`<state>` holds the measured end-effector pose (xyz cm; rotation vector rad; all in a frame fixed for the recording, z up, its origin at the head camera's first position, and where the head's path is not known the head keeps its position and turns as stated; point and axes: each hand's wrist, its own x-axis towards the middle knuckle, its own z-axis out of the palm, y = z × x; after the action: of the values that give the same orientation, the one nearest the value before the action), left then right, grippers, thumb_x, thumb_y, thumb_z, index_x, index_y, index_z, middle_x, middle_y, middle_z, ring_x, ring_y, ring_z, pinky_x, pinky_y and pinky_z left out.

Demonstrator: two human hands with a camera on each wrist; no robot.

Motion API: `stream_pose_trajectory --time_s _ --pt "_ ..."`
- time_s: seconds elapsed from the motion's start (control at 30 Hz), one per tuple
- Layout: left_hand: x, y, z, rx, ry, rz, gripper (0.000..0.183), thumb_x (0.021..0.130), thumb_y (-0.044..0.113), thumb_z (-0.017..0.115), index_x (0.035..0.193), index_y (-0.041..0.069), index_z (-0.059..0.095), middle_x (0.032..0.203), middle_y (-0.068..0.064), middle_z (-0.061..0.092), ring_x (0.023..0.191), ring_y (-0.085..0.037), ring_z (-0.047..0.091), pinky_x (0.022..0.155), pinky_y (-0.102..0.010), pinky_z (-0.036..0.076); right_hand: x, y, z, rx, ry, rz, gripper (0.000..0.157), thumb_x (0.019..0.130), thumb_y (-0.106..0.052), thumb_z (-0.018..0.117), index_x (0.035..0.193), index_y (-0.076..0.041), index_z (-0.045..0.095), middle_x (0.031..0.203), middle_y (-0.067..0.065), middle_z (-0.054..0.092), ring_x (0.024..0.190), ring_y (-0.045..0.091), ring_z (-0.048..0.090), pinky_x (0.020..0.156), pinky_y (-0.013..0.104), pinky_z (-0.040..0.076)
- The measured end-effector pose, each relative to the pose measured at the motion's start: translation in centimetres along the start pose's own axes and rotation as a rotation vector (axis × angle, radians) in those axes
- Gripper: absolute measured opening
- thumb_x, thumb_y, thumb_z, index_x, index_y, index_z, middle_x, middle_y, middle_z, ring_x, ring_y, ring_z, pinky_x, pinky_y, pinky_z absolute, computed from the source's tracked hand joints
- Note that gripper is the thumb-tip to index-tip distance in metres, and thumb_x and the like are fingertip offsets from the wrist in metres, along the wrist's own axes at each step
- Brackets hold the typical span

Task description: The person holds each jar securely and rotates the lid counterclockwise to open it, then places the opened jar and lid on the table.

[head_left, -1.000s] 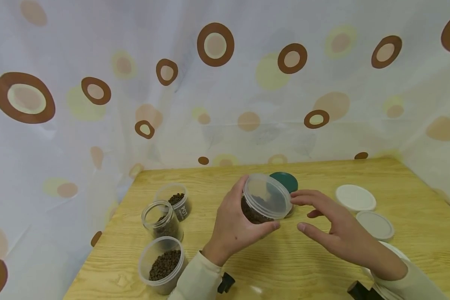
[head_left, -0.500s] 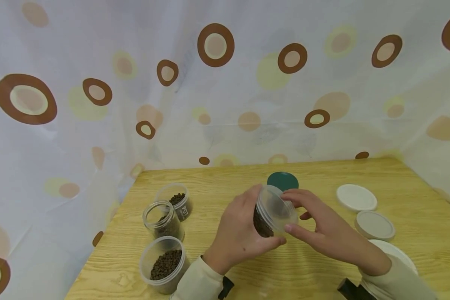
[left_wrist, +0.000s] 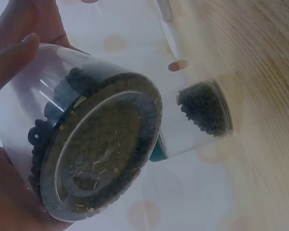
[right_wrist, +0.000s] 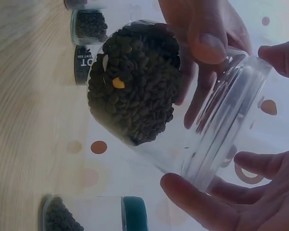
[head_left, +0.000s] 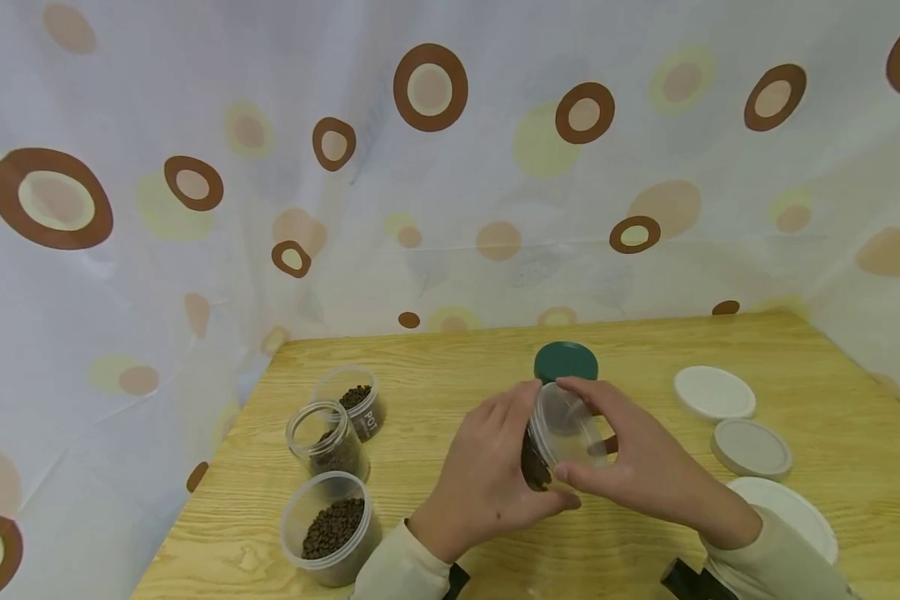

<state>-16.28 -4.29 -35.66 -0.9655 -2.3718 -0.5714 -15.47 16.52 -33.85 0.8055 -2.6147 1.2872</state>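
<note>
My left hand [head_left: 487, 483] grips a clear plastic jar [right_wrist: 135, 120], part filled with dark brown pellets, and holds it tilted above the table with its top toward the right. A translucent lid [head_left: 570, 427] covers the jar's mouth. Thumb and fingers of my right hand [head_left: 637, 458] are spread around the lid's edge and grip it. In the left wrist view the jar's base [left_wrist: 101, 149] faces the camera, pellets lying against it. Just behind the hands is a jar with a dark green lid [head_left: 566, 362], its body mostly hidden in the head view.
Three lidless containers stand at the left: a wide tub [head_left: 326, 554], a clear jar [head_left: 342, 457] and a printed pot [head_left: 372, 417], all with pellets inside. Loose lids lie at the right: a white lid [head_left: 714, 392], a greyish lid [head_left: 752, 448] and a larger white lid [head_left: 798, 521].
My left hand has moved the jar right and slightly toward me, tilting it more. My right hand has come in from the right and now grips the lid's edge.
</note>
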Motion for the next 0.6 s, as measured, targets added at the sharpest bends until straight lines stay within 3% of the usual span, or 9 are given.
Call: stream_pose_trajectory --time_s 0.17,0.33,0.47,0.6 --pt "-0.4 -0.5 -0.5 -0.057 -0.114 -0.059 0.115 0.069 0.061 0.082 0.156 0.015 0.024 0.149 -0.003 0.048 0.136 -0.02 0.05 0.108 -0.044 0.047 -0.1 -0.1 0.0 -0.016 0.034 -0.011 0.077 0.082 -0.026 0.08 0.148 -0.019 0.041 0.134 0.007 0.054 0.11 0.025 0.056 0.069 0.026 0.057" --pt "-0.7 -1.2 -0.7 -0.083 -0.208 -0.115 0.115 0.069 0.063 0.081 0.157 0.016 0.023 0.152 -0.003 0.045 0.141 -0.021 0.046 0.111 -0.046 0.044 -0.4 0.0 -0.2 -0.028 0.051 -0.013 0.078 0.082 -0.025 0.08 0.148 -0.02 0.04 0.135 0.007 0.054 0.11 0.027 0.057 0.069 0.026 0.057" --pt "-0.9 -1.4 -0.6 -0.099 -0.229 -0.145 0.113 0.068 0.062 0.082 0.156 0.016 0.027 0.15 -0.003 0.047 0.138 -0.021 0.049 0.109 -0.046 0.046 -0.4 0.4 -0.1 -0.022 0.027 -0.014 0.077 0.083 -0.025 0.078 0.149 -0.018 0.039 0.137 0.008 0.052 0.113 0.027 0.055 0.072 0.028 0.057" --pt "-1.0 -1.4 -0.5 -0.096 -0.199 -0.157 0.112 0.066 0.061 0.084 0.154 0.016 0.031 0.147 -0.003 0.05 0.132 -0.021 0.054 0.104 -0.045 0.05 -0.5 0.5 -0.2 -0.027 0.005 -0.015 0.076 0.085 -0.025 0.077 0.15 -0.018 0.037 0.14 0.008 0.049 0.116 0.028 0.054 0.074 0.029 0.057"
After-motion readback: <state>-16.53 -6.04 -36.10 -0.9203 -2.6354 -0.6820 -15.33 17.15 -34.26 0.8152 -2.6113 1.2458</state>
